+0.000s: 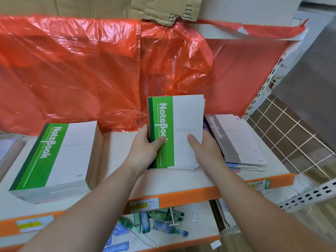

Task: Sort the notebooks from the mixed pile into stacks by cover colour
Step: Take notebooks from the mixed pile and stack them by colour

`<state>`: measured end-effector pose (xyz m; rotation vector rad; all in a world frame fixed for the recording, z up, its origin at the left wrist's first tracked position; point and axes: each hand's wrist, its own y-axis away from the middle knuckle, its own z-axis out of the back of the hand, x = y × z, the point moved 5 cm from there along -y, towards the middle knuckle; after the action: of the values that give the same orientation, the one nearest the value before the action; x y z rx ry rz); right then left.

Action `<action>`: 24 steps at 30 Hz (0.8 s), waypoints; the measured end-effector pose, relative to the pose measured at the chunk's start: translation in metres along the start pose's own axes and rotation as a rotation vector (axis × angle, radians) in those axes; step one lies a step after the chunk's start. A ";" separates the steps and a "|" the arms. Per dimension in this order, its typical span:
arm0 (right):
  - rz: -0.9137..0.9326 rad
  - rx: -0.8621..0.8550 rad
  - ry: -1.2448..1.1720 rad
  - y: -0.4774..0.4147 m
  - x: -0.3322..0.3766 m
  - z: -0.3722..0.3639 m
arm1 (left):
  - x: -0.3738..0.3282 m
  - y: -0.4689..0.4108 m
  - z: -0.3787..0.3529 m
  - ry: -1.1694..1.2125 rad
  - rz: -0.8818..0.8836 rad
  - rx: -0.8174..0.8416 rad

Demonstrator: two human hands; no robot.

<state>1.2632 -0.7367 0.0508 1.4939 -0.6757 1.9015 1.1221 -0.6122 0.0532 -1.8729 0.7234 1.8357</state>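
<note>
I hold a small bundle of green-spined notebooks point(179, 131) upright and tilted over the middle of the shelf. My left hand point(145, 148) grips its left edge, thumb across the green band. My right hand point(203, 148) grips the right edge, thumb on the white cover. To the left lies a tall stack of green notebooks point(56, 157). On the right, partly behind the bundle, is a low pile topped by a grey-spined notebook point(236, 139), with blue and pink edges showing beneath it.
The white shelf point(120, 142) has an orange front edge with price labels. Red plastic sheeting point(91, 70) hangs behind. A wire grid panel point(291, 133) bounds the right side. The lower shelf holds several green and blue tubes point(160, 222). Another stack's edge shows at far left.
</note>
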 end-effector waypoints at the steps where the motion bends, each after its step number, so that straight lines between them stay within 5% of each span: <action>1: 0.019 -0.005 -0.011 0.000 0.002 0.000 | -0.002 -0.001 0.001 -0.040 -0.029 -0.011; 12: 0.032 -0.120 -0.056 0.006 -0.009 -0.011 | 0.006 0.000 -0.010 -0.111 -0.147 -0.097; 24: -0.036 -0.052 0.013 0.023 -0.029 -0.018 | 0.041 0.012 -0.005 -0.281 -0.057 -0.131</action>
<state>1.2397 -0.7435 0.0181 1.4512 -0.6822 1.8514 1.1188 -0.6276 0.0135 -1.6437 0.4574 2.0959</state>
